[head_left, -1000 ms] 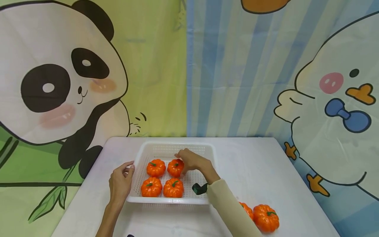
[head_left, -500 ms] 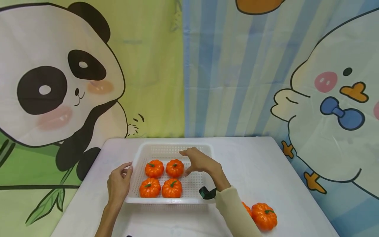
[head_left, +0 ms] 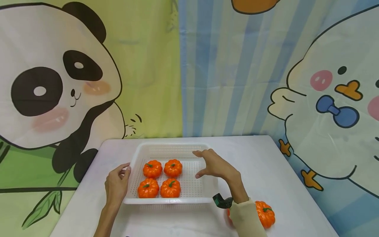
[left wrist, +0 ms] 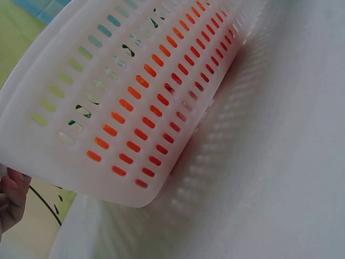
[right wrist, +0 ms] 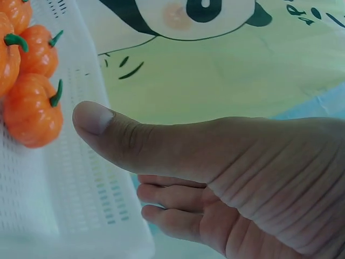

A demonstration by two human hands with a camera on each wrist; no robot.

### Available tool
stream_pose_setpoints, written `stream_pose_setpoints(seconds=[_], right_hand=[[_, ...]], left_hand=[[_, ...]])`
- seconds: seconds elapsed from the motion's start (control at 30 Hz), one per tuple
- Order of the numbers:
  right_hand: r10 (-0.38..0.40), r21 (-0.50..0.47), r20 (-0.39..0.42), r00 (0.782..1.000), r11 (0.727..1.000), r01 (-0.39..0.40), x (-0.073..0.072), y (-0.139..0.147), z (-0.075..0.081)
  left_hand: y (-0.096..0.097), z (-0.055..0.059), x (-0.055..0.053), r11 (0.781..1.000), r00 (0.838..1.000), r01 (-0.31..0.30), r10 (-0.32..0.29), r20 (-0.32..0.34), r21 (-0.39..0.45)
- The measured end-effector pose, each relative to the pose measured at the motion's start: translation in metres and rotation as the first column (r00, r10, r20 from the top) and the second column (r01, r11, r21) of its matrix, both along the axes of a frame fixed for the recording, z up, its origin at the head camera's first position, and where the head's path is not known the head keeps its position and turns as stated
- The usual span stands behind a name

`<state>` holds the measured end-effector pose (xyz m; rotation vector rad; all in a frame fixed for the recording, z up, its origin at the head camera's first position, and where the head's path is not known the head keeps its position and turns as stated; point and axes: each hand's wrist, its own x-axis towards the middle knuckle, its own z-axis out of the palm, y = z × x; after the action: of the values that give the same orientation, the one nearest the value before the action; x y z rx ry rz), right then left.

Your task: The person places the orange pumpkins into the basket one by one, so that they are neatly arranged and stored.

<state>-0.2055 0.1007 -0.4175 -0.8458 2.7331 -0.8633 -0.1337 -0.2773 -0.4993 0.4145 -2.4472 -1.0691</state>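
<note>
Several small orange pumpkins (head_left: 170, 188) with green stems sit in the left half of a white perforated plastic basket (head_left: 165, 200). At the basket's left rim, my left hand (head_left: 116, 184) holds on with curled fingertips; the left wrist view shows those fingers (left wrist: 12, 197) right beside the rim's corner. My right hand (head_left: 217, 166) is above the basket's right side, thumb and fingers spread apart with nothing between them. In the right wrist view, the thumb (right wrist: 135, 140) points toward the pumpkins (right wrist: 33, 110), apart from them.
Right of the basket, on the white table (head_left: 296, 210), lies another pumpkin (head_left: 265, 214), with one more mostly hidden behind the right sleeve (head_left: 247, 217). A dark wrist camera (head_left: 222, 200) sits at the right wrist. Cartoon-printed curtains (head_left: 219, 65) hang behind the table.
My right hand has let go of the back right pumpkin in the basket and moved right, its fingers spreading. The left hand stays at the rim; the head view has shifted slightly.
</note>
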Motion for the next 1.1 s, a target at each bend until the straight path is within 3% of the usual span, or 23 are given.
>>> stream_pose_setpoints(seconds=[0.27,0.43,0.7,1.1], right_hand=[[-0.084,-0.007,0.007,0.996,0.996,0.084,0.018,0.023,0.002],[-0.109,-0.021,-0.037,0.993,0.994,0.108,0.028,0.038,0.001],[-0.12,-0.029,-0.077,0.99,0.993,0.118,0.045,0.055,0.002],[-0.238,0.024,-0.058,0.969,0.97,0.24,0.057,0.076,-0.005]], left_hand=[[0.0,-0.001,-0.001,1.0,0.999,0.007,-0.008,-0.034,-0.021],[0.0,-0.003,-0.002,0.999,0.998,0.011,-0.013,-0.062,-0.038],[-0.002,-0.002,-0.001,1.0,1.0,0.002,-0.003,-0.031,-0.028],[-0.002,-0.001,0.0,1.0,1.0,0.002,-0.002,-0.01,-0.015]])
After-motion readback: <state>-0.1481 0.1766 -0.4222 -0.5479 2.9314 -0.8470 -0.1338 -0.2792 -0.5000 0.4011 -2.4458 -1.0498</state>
